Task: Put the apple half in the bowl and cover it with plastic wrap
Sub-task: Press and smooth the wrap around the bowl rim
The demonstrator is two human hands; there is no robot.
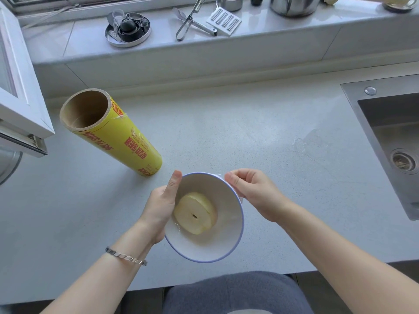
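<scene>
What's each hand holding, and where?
Left hand grips the bowl by its left wall; right hand pinches plastic wrap at the far rim.

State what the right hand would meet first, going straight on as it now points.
Pointing left along the bowl's far rim, the right hand would probably meet the left hand's thumb; depth uncertain.

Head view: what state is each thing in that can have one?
bowl: tilted, held by left hand.
apple half: in the bowl, cut face up.
plastic wrap: seems stretched over the bowl, edge pinched by right hand at the rim.
wrap roll: standing on end on the counter, untouched.
</scene>
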